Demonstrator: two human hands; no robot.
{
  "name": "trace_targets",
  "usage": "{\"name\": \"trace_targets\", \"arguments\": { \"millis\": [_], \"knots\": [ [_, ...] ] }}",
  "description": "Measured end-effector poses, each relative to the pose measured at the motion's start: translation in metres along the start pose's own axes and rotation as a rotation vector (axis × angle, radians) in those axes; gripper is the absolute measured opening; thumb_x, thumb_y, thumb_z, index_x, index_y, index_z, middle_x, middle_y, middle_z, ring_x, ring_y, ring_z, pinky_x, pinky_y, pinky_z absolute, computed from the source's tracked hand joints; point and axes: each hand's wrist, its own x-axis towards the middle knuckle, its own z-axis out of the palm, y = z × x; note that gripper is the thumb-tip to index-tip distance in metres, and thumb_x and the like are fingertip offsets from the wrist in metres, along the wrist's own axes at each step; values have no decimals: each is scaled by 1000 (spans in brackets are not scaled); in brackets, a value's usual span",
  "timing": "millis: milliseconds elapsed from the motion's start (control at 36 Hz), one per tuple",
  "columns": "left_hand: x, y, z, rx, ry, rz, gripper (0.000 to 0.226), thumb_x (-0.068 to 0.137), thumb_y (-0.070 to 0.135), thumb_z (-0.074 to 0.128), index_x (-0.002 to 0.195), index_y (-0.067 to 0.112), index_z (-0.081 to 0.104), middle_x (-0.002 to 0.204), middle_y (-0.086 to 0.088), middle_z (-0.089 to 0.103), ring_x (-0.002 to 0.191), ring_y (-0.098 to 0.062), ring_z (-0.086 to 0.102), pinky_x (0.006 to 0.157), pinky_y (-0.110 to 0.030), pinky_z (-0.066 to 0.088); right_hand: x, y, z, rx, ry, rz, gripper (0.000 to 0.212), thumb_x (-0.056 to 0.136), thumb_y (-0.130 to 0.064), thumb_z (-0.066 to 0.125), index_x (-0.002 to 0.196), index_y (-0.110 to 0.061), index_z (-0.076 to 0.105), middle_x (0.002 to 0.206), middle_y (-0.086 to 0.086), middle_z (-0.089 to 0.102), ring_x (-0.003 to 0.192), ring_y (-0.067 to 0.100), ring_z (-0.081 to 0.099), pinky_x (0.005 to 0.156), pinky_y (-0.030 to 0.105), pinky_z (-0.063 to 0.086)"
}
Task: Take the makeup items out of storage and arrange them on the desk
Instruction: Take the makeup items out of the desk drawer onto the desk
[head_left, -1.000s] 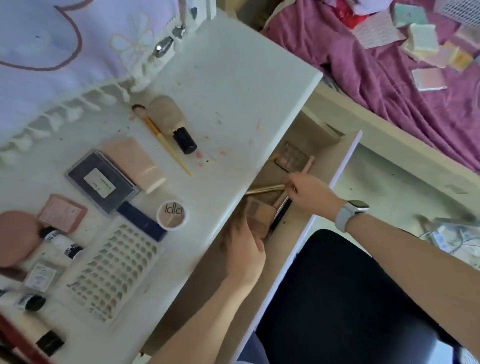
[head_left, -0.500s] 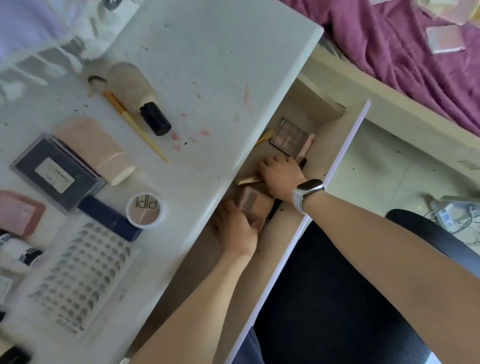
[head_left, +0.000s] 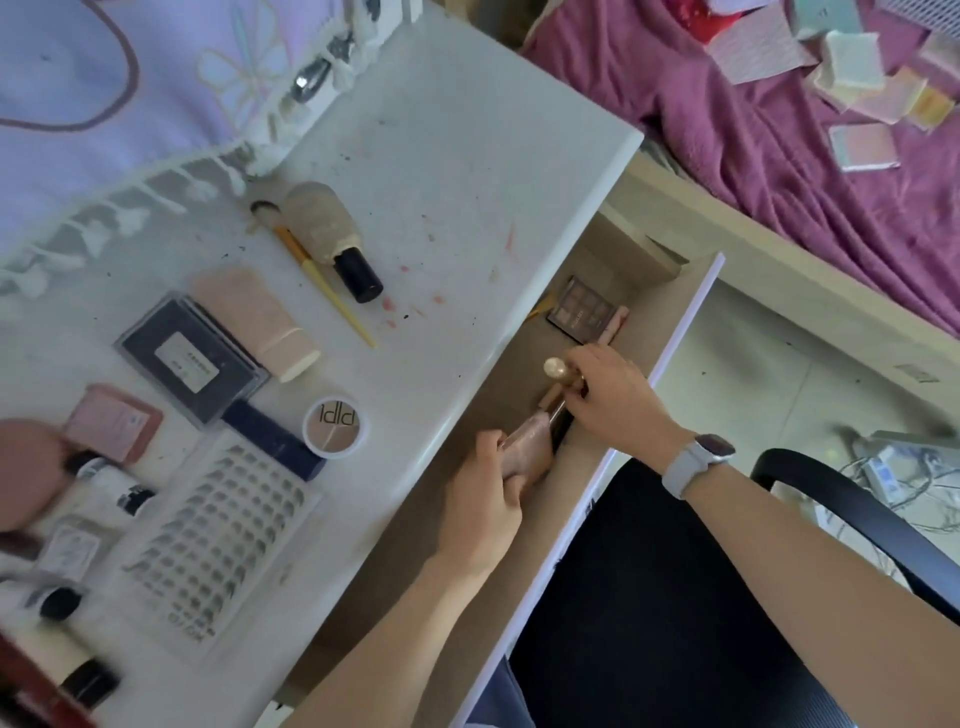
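Right now both of your hands are down in the open drawer (head_left: 613, 364), and each is loaded, which is where the risk lies. Your left hand (head_left: 488, 499) has its fingers curled round a pink compact (head_left: 527, 449), held just above the drawer floor near the desk edge. Your right hand (head_left: 615, 397) pinches a bundle of slim sticks, a gold-capped tube (head_left: 557, 370) poking out past the fingers with what looks like one or two more pencils under it; how many you have I cannot tell. That bundle is the weak point: thin round things held together by fingertips tend to slide against each other, so if you lift fast or tip your wrist one may slip out, and it could fall back into the drawer or off the front onto the chair (head_left: 649, 597). The two hands are also almost touching, so raising both at once may knock the compact against the sticks. An eyeshadow palette (head_left: 584, 306) and a pink stick (head_left: 615, 322) lie at the back of the drawer, not yet taken out. On the desk (head_left: 467, 156) the free space is toward the far right; the near left is crowded with a lash tray (head_left: 218, 519), a round pot (head_left: 332, 423) and a dark case (head_left: 192, 358), so setting down there could nudge things into each other.
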Motion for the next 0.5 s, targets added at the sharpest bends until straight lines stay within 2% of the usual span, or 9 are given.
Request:
{"name": "trace_targets", "arguments": {
  "millis": [83,111,167,250,333,417,500],
  "knots": [
    [-9,9,-20,-114,-8,41,35,87,21,56,118,26,42,103,13,58,94,-13,57,71,-20,40,-17,-14,-11,401,82,182,11,85,-9,51,93,-17,53,87,0,57,82,13,56,72,29,45],
    [-11,12,-28,-181,-23,52,34,85,23,56,114,31,42,99,17,57,91,-9,56,69,-18,39,-21,-19,-14,488,118,232,14,85,-8,49,88,-21,52,80,-1,56,72,4,54,65,22,45],
    [-17,21,-46,-322,-72,56,33,80,28,55,108,38,41,96,20,58,87,-3,56,70,-17,42,-29,-30,-20,608,152,286,24,85,-4,47,82,-28,50,72,-4,53,60,-2,50,54,12,40],
    [-24,30,-71,-548,-115,41,36,75,31,60,106,43,45,96,20,61,87,1,59,72,-17,48,-38,-49,-29,679,73,244,25,89,-6,49,89,-29,57,78,-8,60,68,4,56,60,14,44],
    [-30,29,-93,-676,-97,35,40,75,31,66,111,37,48,100,19,64,92,-1,62,74,-18,49,-42,-72,-38,824,20,178,13,94,-23,51,94,-25,64,74,-10,59,65,-3,54,57,7,39],
    [-37,25,-116,-745,-19,14,43,73,32,67,111,37,49,102,12,64,93,0,62,74,-15,49,-40,-95,-48,935,-65,126,31,87,-42,52,96,-18,67,70,-8,58,64,1,53,60,13,41],
    [-47,17,-139,-750,70,7,45,68,41,69,109,39,50,102,15,64,92,2,62,73,-13,48,-31,-121,-48,908,-171,43,10,88,-28,61,96,-25,66,82,-4,64,75,6,60,67,18,47]
  ]
}}
